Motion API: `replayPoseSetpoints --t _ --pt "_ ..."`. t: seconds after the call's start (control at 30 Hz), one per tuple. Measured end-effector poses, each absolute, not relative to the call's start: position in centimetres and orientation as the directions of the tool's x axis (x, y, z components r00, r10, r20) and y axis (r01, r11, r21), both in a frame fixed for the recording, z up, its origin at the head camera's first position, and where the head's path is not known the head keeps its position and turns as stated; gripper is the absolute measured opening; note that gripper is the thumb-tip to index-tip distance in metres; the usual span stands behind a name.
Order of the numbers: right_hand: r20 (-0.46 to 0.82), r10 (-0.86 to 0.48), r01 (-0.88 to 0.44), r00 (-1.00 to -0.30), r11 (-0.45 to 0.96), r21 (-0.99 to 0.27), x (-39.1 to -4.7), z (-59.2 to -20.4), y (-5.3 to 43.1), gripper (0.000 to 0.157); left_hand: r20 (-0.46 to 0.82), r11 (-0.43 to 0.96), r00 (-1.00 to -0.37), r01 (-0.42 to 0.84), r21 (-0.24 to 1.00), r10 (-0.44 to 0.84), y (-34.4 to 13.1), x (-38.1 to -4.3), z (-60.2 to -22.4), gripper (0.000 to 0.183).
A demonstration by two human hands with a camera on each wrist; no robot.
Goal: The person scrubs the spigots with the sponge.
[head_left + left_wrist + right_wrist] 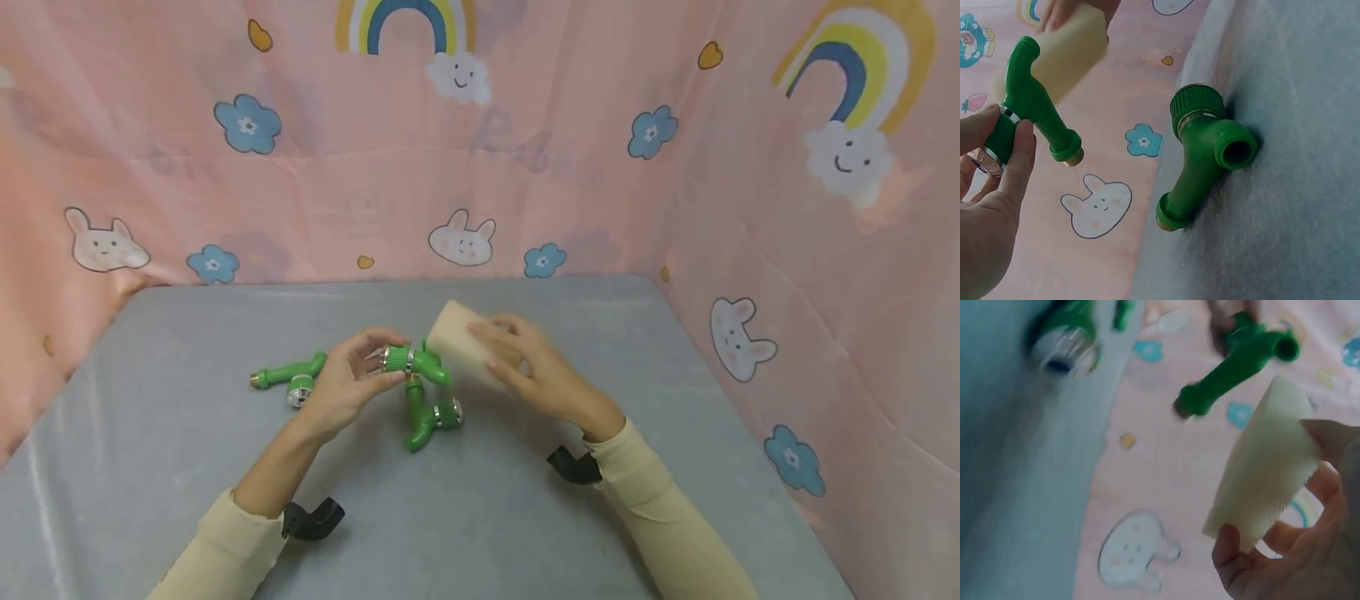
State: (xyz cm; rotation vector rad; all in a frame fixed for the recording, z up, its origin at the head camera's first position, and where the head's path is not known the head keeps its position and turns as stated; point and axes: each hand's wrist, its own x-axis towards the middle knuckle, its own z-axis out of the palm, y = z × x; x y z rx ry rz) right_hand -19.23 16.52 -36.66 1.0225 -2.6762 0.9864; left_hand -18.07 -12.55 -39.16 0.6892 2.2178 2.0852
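My left hand (347, 375) pinches a green plastic faucet (426, 363) by its ribbed knob, holding it up off the table. In the left wrist view the spout of this faucet (1022, 75) points up and its brass-threaded inlet points down. A cream sponge block (459, 335) is in my right hand (542, 371), gripped between thumb and fingers, close beside the faucet. The right wrist view shows the sponge (1266, 469) with its flat face and the fingers at its edges. Just below the held faucet a second green faucet (423, 421) lies on the table.
A third green faucet (288, 377) lies to the left, partly behind my left hand. Black curved wrist mounts (313, 520) stick out at both sleeves. The grey table (450, 517) ends at a pink printed curtain (337, 183) at the back and sides.
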Motion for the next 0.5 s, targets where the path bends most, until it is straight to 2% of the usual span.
replayPoseSetpoints --t 0.13,0.33,0.5 --pt "0.269 -0.613 -0.627 -0.743 0.496 -0.601 -18.7 -36.5 16.0 0.047 0.277 -0.006 -0.897 0.293 0.956 0.343 -12.6 -17.8 -39.0 0.032" --pt "0.235 -0.551 -0.552 -0.801 0.529 -0.644 -18.8 -37.4 15.9 0.047 0.251 0.032 -0.895 0.282 0.959 0.368 -12.7 -17.5 -38.8 0.028" --pt "0.229 -0.523 -0.530 -0.821 0.551 -0.645 -19.9 -38.1 16.3 0.048 0.241 0.035 -0.893 0.274 0.961 0.381 -12.8 -17.8 -38.6 0.030"
